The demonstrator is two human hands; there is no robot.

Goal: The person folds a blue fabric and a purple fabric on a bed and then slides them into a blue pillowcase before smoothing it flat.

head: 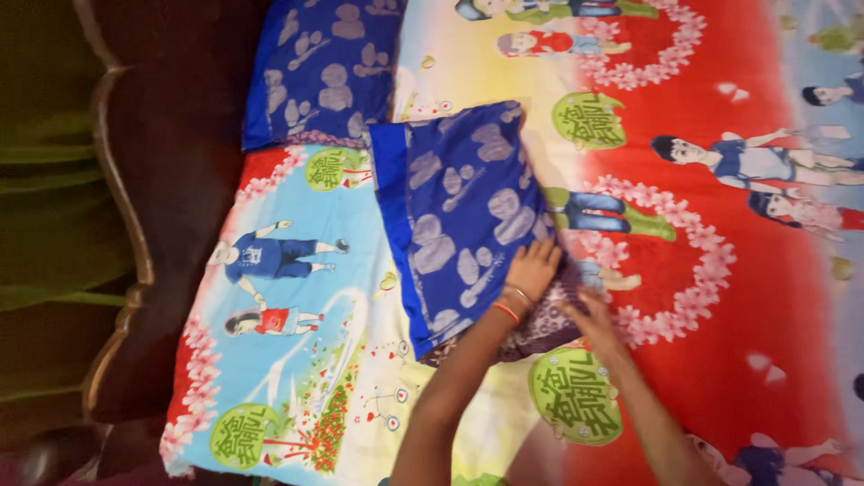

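The left hand is laid flat on the blue pillow; its patterned end at 5 o'clock is gripped by the right hand, on the cartoon bedsheet.

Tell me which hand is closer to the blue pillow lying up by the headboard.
Left. The left hand rests on the nearer blue pillow, just below the headboard pillow. The right hand sits lower and further right, at that nearer pillow's open end.

Right hand fingers blurred; pillow lower end hidden.
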